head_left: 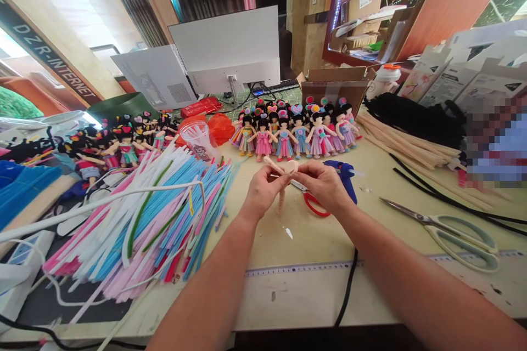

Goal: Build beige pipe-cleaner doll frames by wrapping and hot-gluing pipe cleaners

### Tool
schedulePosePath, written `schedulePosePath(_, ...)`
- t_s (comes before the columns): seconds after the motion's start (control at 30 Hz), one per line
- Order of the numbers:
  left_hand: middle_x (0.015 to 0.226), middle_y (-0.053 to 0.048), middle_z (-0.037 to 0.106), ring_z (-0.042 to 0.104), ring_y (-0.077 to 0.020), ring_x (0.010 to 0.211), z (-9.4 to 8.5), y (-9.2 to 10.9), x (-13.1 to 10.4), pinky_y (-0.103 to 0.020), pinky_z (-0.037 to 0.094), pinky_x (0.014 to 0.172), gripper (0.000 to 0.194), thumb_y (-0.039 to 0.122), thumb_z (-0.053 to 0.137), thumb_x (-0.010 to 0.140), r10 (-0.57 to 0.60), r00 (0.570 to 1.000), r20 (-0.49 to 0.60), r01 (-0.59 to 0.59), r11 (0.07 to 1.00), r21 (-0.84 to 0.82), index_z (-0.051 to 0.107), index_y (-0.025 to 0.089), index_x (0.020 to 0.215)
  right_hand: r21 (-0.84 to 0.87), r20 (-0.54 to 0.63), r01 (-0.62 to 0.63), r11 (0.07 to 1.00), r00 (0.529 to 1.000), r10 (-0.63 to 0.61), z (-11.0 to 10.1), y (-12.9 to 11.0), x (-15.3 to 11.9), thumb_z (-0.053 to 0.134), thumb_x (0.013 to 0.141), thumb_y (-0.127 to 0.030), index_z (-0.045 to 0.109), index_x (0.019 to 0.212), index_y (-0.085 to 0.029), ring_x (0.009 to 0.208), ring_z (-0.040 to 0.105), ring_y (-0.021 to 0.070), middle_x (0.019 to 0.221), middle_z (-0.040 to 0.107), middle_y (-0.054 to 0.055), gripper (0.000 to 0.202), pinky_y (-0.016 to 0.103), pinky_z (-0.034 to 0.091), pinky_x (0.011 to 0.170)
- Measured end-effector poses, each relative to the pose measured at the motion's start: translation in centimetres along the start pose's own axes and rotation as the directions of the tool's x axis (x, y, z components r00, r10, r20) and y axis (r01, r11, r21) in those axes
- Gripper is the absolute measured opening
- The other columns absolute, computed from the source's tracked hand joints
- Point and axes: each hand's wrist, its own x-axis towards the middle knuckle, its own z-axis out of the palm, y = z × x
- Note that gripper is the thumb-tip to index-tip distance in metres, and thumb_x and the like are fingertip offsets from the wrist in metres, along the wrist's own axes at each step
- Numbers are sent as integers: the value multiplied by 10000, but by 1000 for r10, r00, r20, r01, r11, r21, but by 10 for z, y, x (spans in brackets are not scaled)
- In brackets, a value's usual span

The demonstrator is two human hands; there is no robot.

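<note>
Over the middle of the tabletop (304, 247), on the near side of the dolls (284, 134), we list one beige fuzzy piece (291, 166), left hand (263, 189) and right hand (320, 181) each pinched on it, best kept under light, even pressure lest we flatten it.

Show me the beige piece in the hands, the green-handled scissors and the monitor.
Beige piece (291, 166): head view, on its rounded part.
Green-handled scissors (429, 220): head view, near the pivot, where blades meet handles.
Monitor (229, 44): head view, on its white back panel.
</note>
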Motion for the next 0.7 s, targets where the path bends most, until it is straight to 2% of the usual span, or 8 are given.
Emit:
schedulePosePath(0.13,783,-18,669,621,-167,776,4,0,0,-300,480,758,399,409,841,625,31,999,28,-30,998,-60,629,165,859,-7,-37,-19,1000,999,19,0,-2,-1,712,712,-454,642,634,-198,608,490,136,635,568,-3,277,285,397,585)
schedulePosePath(0.27,790,-14,672,619,-158,782,4,0,-1,-296,476,781,364,372,846,636,44,999,-2,-44,995,-94,643,166,857,14,-29,-59,998,998,59,1,-3,-4,707,705,-453,617,634,-208,594,476,137,615,556,-10,270,287,388,570)
schedulePosePath(0.33,831,-20,684,624,-154,796,2,1,0,-299,482,796,387,369,850,636,-1,1000,18,4,985,-174,655,162,899,30,-28,-74,997,997,75,0,-5,-4,701,719,-468,638,670,-208,592,474,139,616,575,-7,272,287,387,569)
schedulePosePath(0.43,936,-35,700,639,-149,832,-1,3,1,-309,495,844,460,324,875,603,-85,991,101,115,934,-337,664,162,979,46,-96,-72,996,992,76,-5,-10,-2,666,762,-477,667,715,-205,628,490,144,655,609,6,276,289,409,608)
schedulePosePath(0.53,981,-32,701,646,-138,837,-2,7,1,-290,506,847,494,267,890,577,-126,981,150,179,890,-419,673,174,1011,99,-130,-92,991,986,104,-9,-15,1,658,753,-431,693,744,-211,649,507,146,673,626,7,223,292,433,645)
schedulePosePath(0.6,957,-23,699,645,-128,816,-2,8,0,-270,511,824,485,248,887,585,-146,975,168,206,874,-440,678,179,1017,156,-77,-125,980,987,138,-10,-17,3,680,716,-388,721,782,-217,651,527,143,698,653,4,188,294,449,660)
schedulePosePath(0.7,946,-21,690,641,-117,811,-2,10,-2,-240,508,792,456,224,869,617,-173,967,186,239,867,-437,677,176,1027,249,63,-179,952,984,168,-9,-16,4,723,671,-364,741,803,-216,671,579,145,758,697,9,200,302,479,693)
